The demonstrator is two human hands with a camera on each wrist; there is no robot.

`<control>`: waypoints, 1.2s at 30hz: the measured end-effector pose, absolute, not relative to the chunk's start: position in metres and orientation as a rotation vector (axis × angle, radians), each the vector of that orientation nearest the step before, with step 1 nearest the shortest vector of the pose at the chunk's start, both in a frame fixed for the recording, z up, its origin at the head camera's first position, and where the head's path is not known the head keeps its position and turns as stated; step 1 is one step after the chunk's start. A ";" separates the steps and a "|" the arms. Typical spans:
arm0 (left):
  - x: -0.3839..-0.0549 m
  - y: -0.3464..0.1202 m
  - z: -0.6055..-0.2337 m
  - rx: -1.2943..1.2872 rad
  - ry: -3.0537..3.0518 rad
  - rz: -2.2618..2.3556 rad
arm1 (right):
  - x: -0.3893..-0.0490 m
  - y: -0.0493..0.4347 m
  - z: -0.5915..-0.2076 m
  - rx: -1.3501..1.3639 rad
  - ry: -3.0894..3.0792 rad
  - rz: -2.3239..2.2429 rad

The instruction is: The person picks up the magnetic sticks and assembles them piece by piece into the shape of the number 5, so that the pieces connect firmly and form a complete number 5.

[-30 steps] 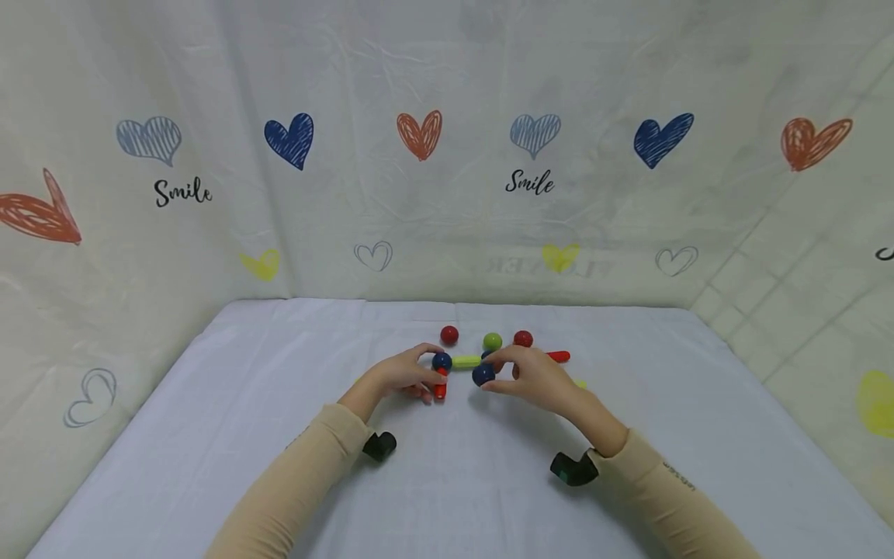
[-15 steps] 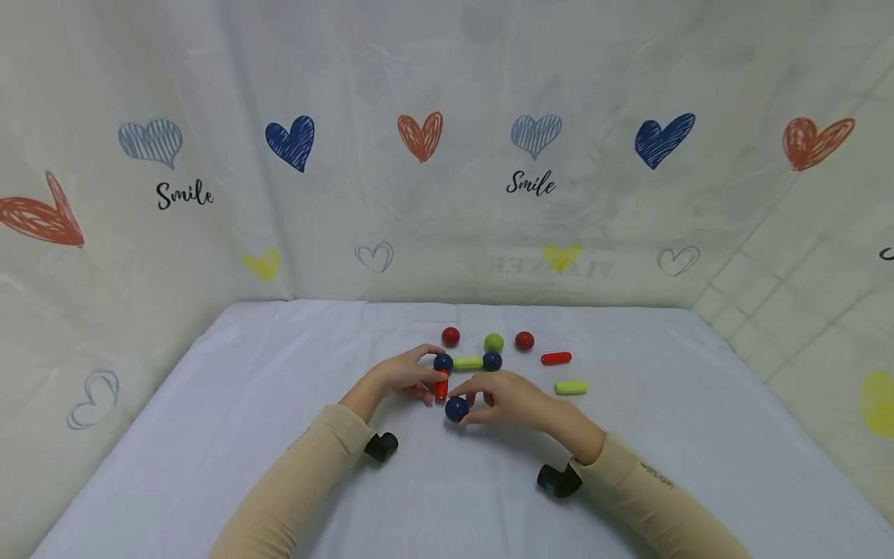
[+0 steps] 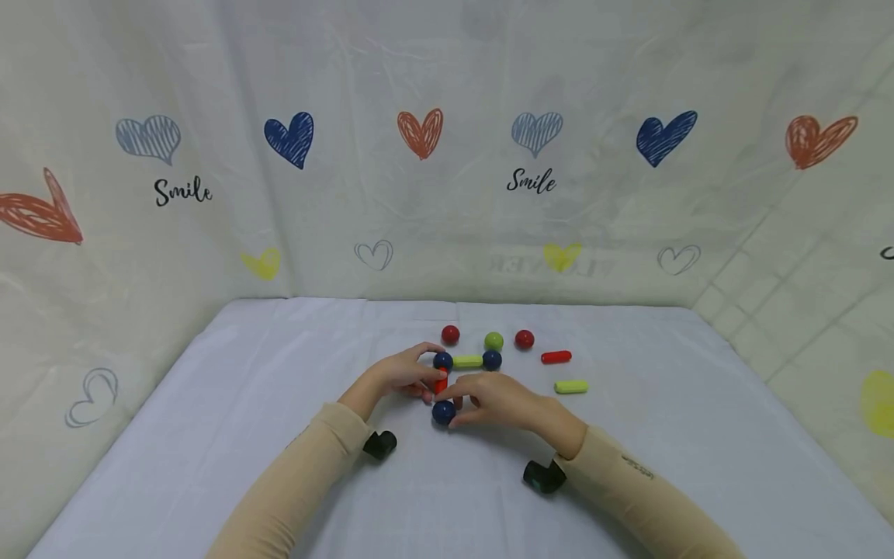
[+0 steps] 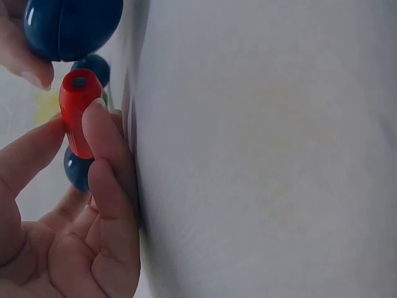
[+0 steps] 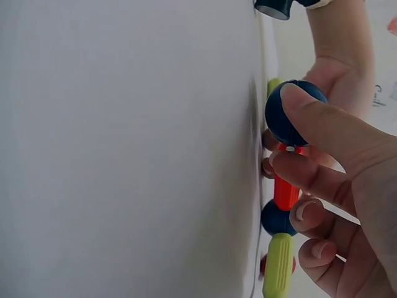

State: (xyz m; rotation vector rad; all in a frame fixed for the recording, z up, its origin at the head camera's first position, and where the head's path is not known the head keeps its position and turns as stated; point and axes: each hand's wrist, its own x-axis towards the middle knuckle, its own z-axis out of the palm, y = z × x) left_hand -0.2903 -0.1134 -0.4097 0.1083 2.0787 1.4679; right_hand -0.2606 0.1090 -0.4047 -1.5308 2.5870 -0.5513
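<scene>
My left hand pinches a short red rod between thumb and fingers; a socket shows in its near end. With thumb and fingertips, my right hand holds a dark blue ball right at that end. In the left wrist view a narrow gap seems to separate ball and rod. The rod's far end meets a second blue ball, at my left fingertips. From there a yellow-green rod runs right to a third blue ball. My left fingers partly cover the red rod.
Behind the joined pieces lie a red ball, a green ball and another red ball. To the right are a loose red rod and a yellow-green rod. A white cloth covers the table; a printed curtain hangs behind.
My right hand has carried the blue ball left and toward me, to the red rod's near end. This uncovered the pieces on the right. My left hand stays on the red rod.
</scene>
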 end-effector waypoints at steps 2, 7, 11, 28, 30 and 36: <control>-0.290 -0.113 -0.409 0.115 2.081 1.467 | -0.261 0.108 -0.404 -1.542 2.588 -0.566; -0.290 -0.113 -0.410 0.125 2.093 1.456 | -0.264 0.106 -0.405 -1.538 2.586 -0.570; -0.291 -0.115 -0.410 0.134 2.097 1.455 | -0.266 0.105 -0.406 -1.502 2.596 -0.554; -0.297 -0.110 -0.410 0.151 2.154 1.451 | -0.268 0.104 -0.408 -1.540 2.595 -0.572; -0.298 -0.109 -0.409 0.159 2.155 1.453 | -0.269 0.105 -0.409 -1.549 2.596 -0.574; -0.297 -0.109 -0.406 0.162 2.170 1.428 | -0.270 0.107 -0.410 -1.585 2.599 -0.576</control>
